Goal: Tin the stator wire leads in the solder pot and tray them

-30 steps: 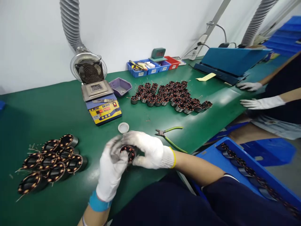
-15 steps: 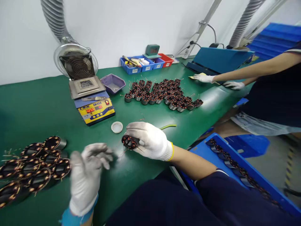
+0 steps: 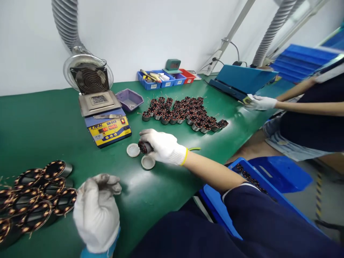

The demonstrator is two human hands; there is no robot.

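Observation:
My right hand [image 3: 163, 146], in a white knitted glove, grips a wire-wound motor stator [image 3: 144, 147] with dark metal body. It holds the stator tilted above the table, close to two small round whitish dishes [image 3: 148, 162]. My left hand [image 3: 98, 211], gloved with greyed fingertips, is at lower left with fingers loosely bent and thumb apart; nothing shows in it. Beside it on the left stands a group of larger-looking stators [image 3: 36, 200] with copper windings and loose wire ends. Farther back sits a big cluster of stators [image 3: 185, 113].
A solder pot [image 3: 107, 118] with digital display stands back left under an extraction hose [image 3: 66, 25]. Behind are a purple tray [image 3: 130, 100], blue bins [image 3: 150, 84] and a red bin [image 3: 188, 76]. A co-worker's gloved hand [image 3: 259, 103] is at right, above a blue crate [image 3: 268, 175] holding stators.
My right hand has carried the stator up and away, uncovering a second dish. My left hand has drawn back toward me with fingers more bent. The co-worker's hands and a blue tray have shifted.

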